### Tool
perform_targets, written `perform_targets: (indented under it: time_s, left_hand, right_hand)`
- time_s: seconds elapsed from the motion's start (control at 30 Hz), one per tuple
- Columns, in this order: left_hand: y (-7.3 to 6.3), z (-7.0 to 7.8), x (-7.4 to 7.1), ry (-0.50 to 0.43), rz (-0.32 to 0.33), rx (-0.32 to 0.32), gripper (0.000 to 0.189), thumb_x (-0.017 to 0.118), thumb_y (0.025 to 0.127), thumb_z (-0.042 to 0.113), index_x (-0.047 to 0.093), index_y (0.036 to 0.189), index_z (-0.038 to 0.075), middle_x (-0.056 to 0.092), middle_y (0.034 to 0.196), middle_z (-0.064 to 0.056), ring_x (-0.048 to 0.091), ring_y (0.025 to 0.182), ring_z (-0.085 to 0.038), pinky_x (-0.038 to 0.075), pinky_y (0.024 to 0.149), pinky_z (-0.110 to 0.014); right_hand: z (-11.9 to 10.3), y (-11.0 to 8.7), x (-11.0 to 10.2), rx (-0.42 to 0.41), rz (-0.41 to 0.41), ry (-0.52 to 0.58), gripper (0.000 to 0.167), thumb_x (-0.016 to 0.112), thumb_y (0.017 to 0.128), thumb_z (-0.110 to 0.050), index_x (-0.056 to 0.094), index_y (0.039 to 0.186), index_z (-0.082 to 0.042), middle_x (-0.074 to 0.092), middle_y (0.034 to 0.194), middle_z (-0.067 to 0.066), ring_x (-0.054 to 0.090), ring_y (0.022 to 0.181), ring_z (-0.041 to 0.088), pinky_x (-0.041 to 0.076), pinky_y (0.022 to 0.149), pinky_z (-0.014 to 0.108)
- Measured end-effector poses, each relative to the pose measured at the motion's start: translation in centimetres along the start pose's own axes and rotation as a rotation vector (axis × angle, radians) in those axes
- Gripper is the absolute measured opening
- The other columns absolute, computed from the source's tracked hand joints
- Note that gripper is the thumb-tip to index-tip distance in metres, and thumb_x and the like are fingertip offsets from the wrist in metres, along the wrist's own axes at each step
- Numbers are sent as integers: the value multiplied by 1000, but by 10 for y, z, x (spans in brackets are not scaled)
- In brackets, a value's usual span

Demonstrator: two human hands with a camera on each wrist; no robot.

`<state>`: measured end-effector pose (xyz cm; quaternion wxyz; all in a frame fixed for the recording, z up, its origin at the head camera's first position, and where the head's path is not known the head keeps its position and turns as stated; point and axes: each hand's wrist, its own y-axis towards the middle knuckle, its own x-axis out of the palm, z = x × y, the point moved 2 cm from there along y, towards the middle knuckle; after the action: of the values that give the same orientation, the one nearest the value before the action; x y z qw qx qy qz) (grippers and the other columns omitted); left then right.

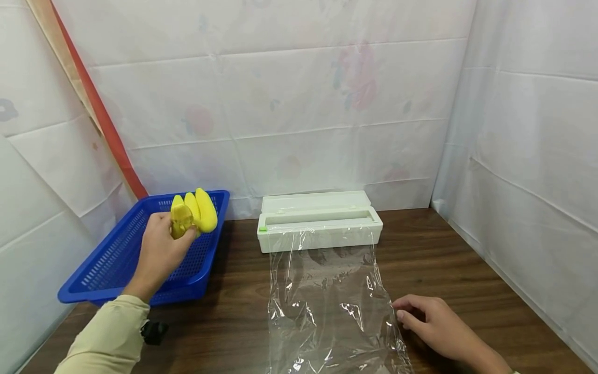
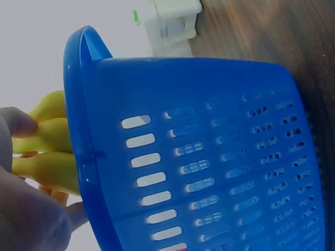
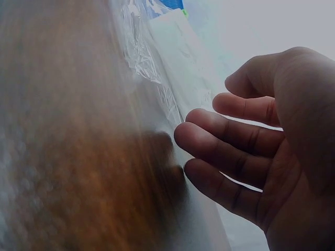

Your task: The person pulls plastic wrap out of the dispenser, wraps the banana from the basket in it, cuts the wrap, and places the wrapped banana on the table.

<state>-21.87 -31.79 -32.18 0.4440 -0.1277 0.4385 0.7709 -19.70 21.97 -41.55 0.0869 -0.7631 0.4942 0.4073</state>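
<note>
A bunch of yellow bananas [image 1: 206,210] is gripped at its stem end by my left hand [image 1: 163,249], held up over the blue plastic basket [image 1: 205,283]. In the left wrist view the bananas [image 2: 49,170] show partly behind the basket's rim [image 2: 78,104]. My right hand [image 1: 434,324] lies low over the table, its fingertips right at the side edge of a sheet of clear plastic wrap [image 1: 327,306]. Relaxed, spread fingers [image 3: 230,141] with nothing between them appear in the right wrist view. The wrap runs from a white dispenser box [image 1: 322,239] toward me.
The dispenser's lid [image 1: 317,201] stands raised at the back, and a small green piece [image 1: 263,228] sits on its left end. Cloth-covered walls [image 1: 289,104] border the brown wooden table [image 1: 420,244] behind and at both sides.
</note>
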Motion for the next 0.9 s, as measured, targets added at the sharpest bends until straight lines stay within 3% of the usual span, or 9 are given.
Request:
perform_targets:
  time_s: [0.2,0.4,0.5,0.63,0.9]
  left_hand:
    - [-2,6,3,10,66,65,34,69,92,20,57,111,-5,51,102,-18,47,87,-31,44,70,-44]
    - [-4,11,5,-68,89,58,46,69,93,17,49,126,-6,54,115,-21,57,100,-36,53,81,-53]
    - [-5,10,8,-73,100,67,46,69,93,17,50,127,-6,54,115,-19,56,103,-33,53,83,-39]
    - [-6,8,12,-58,127,120,37,71,88,10,58,119,-6,49,115,-17,49,102,-29,42,79,-25]
    - [-7,7,19,-38,144,208,49,74,85,7,61,131,-5,46,109,-18,47,96,-28,41,77,-25]
  right_hand:
    - [0,-1,0,0,-1,-11,17,62,101,-21,71,111,-10,72,97,-5,66,77,5,55,67,27]
    - [0,-2,0,29,-9,-10,18,62,101,-24,71,110,-11,71,94,-7,66,77,4,55,67,26]
    - [0,-1,-1,18,-13,-9,18,61,102,-23,71,110,-11,70,93,-8,65,77,4,54,66,26]
    - [0,0,-1,5,-10,-7,17,61,102,-22,71,110,-10,70,92,-9,64,77,4,54,65,26]
    - [1,0,-1,9,3,-27,15,62,101,-21,71,109,-13,69,89,-10,64,76,3,53,65,26]
